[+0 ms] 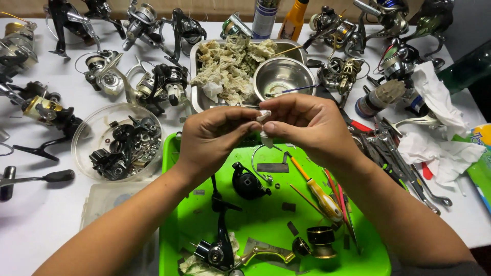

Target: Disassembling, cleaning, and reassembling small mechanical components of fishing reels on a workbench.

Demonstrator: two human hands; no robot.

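Both hands meet above the green tray [174, 204], the left hand [212, 140] and right hand [307, 125] pinching a small white piece [263, 116] between their fingertips.

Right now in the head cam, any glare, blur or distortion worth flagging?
Head view: even overhead light, soft shadows under both forearms on the green tray. Mild glare inside the steel bowl and on the clear plastic bowl. Wide-angle bending at the edges, where the reels curve outward. The left hand and right hand are sharp; the small white piece pinched between them is slightly overexposed.
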